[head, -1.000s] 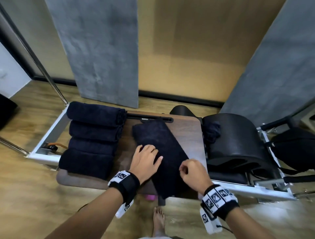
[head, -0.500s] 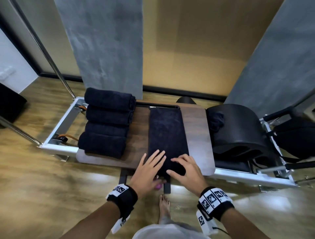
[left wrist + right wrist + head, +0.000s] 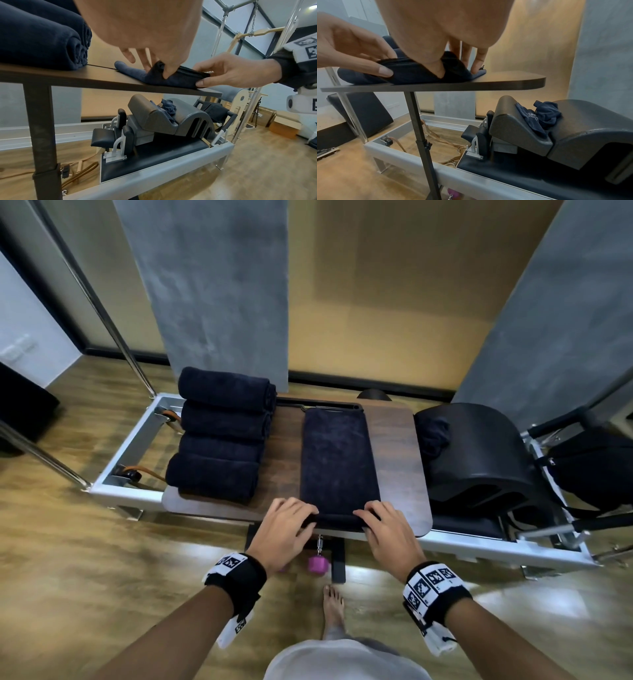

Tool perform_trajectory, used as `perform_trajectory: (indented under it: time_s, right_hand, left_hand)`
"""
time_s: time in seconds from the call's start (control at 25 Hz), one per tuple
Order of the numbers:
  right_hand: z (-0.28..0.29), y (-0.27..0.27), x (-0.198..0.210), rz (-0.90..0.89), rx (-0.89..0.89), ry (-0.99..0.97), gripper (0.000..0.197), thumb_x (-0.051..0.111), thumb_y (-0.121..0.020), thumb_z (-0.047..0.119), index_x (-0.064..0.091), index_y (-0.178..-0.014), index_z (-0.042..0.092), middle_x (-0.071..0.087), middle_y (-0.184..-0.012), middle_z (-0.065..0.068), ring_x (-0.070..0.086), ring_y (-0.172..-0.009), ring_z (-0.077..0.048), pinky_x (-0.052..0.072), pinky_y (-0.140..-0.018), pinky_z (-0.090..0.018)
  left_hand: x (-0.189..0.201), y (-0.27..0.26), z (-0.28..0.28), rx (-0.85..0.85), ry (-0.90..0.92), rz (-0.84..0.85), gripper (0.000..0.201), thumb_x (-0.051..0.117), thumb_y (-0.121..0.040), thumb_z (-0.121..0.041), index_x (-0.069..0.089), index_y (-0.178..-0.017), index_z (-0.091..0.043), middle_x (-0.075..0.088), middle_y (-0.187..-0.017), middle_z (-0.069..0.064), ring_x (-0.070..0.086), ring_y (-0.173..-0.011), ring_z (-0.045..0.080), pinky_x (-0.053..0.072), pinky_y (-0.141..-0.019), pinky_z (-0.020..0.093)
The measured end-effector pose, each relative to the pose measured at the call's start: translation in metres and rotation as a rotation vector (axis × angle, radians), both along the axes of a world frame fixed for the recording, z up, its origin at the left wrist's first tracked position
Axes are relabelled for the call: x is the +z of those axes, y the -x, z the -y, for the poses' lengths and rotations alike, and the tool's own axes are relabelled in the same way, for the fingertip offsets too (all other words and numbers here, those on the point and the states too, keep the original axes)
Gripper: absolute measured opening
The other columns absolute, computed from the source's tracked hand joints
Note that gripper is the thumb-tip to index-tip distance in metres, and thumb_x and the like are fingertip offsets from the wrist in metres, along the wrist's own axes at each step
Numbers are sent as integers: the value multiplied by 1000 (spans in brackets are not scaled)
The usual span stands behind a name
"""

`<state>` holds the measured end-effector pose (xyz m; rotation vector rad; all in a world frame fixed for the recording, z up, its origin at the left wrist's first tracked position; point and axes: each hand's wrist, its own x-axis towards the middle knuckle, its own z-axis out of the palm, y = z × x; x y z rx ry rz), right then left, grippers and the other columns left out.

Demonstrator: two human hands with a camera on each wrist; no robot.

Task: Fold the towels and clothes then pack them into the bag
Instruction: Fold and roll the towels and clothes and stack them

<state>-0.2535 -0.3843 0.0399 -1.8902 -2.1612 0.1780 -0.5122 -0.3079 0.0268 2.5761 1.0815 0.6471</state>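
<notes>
A dark navy towel (image 3: pixel 337 460), folded into a long strip, lies flat down the middle of the wooden table (image 3: pixel 397 460). My left hand (image 3: pixel 301 518) pinches its near left corner and my right hand (image 3: pixel 371 520) pinches its near right corner. In the left wrist view the near end of the towel (image 3: pixel 173 79) is lifted and curled between thumbs and fingers. The right wrist view shows the same turned-up end of the towel (image 3: pixel 412 75). Several rolled navy towels (image 3: pixel 219 436) lie side by side on the table's left. A black bag (image 3: pixel 592 470) hangs at the far right.
A crumpled navy garment (image 3: pixel 433 433) lies on the black arc barrel (image 3: pixel 486 453) right of the table. A metal reformer frame (image 3: pixel 123 460) runs under the table. A pink weight (image 3: pixel 318 564) hangs below the table edge, near my bare foot (image 3: pixel 333 607).
The towel, askew a second ago, now lies straight. My hands went from pressing flat near its middle to its two near corners and now pinch and lift that edge.
</notes>
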Motion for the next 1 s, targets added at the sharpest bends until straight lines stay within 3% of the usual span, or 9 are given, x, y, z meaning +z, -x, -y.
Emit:
perform_trajectory:
  time_s: [0.08, 0.24, 0.36, 0.44, 0.52, 0.6, 0.72, 0.88, 1.0]
  right_hand:
    - [-2, -2, 4, -62, -24, -31, 32, 68, -95, 8, 66, -126, 17, 67, -117, 1, 64, -105, -22, 53, -88, -37]
    - [-7, -11, 11, -296, -126, 59, 20, 58, -104, 18, 61, -123, 23, 69, -103, -2, 63, -93, -27, 53, -84, -41]
    - [-14, -14, 8, -351, -109, -37, 16, 61, -102, 13, 71, -114, 19, 71, -96, -2, 66, -87, -25, 56, -78, -40]
    - [-21, -15, 3, -388, -151, -39, 13, 65, -100, 11, 77, -104, 17, 65, -96, 3, 64, -86, -20, 55, -75, -37]
    - [-30, -18, -1, -392, -223, 48, 13, 66, -98, 10, 78, -98, 17, 60, -95, 6, 61, -88, -17, 54, -77, -37]
    - [-38, -19, 0, -387, -262, 136, 15, 67, -96, 9, 76, -94, 20, 62, -91, 6, 62, -90, -18, 54, -80, -41]
    - [-42, -20, 9, -376, -311, 118, 19, 74, -91, 13, 67, -101, 27, 59, -80, 9, 59, -80, -16, 52, -73, -37]
    - [-36, -11, 13, -185, -50, -209, 19, 73, -88, 6, 69, -99, 20, 58, -96, 6, 55, -88, -18, 47, -73, -34]
    - [-31, 5, 5, -101, 131, -217, 19, 77, -89, 11, 75, -107, 16, 64, -104, 3, 60, -92, -20, 51, -74, -34]
  left_hand:
    - [3, 2, -3, 27, 24, -14, 17, 66, -101, -32, 72, -114, -24, 71, -109, -15, 58, -108, 9, 39, -95, 33]
    - [8, -1, -13, 114, 154, -45, 22, 64, -104, -36, 78, -118, -26, 73, -106, -16, 54, -102, 13, 37, -87, 37]
    - [11, -8, -23, 194, 291, -73, 24, 61, -107, -33, 78, -123, -28, 75, -110, -13, 55, -104, 17, 35, -88, 37]
    - [14, -13, -29, 249, 381, -47, 18, 62, -106, -32, 78, -116, -32, 76, -108, -14, 59, -106, 17, 38, -93, 39]
    - [14, -17, -33, 312, 453, 2, 5, 65, -104, -34, 69, -101, -35, 74, -92, -15, 64, -97, 17, 43, -93, 42]
    - [13, -20, -37, 396, 557, 71, 16, 69, -99, -42, 57, -94, -33, 73, -84, -9, 66, -90, 19, 48, -91, 43]
    - [15, -24, -43, 514, 715, 154, 26, 77, -91, -50, 58, -90, -32, 71, -89, -3, 68, -92, 22, 55, -90, 43]
    - [16, -29, -51, 572, 820, 185, 30, 84, -86, -45, 58, -89, -29, 67, -80, -5, 69, -92, 22, 56, -92, 45]
    - [15, -33, -56, 602, 828, 164, 31, 84, -85, -43, 58, -89, -29, 68, -83, -5, 69, -98, 24, 56, -94, 46]
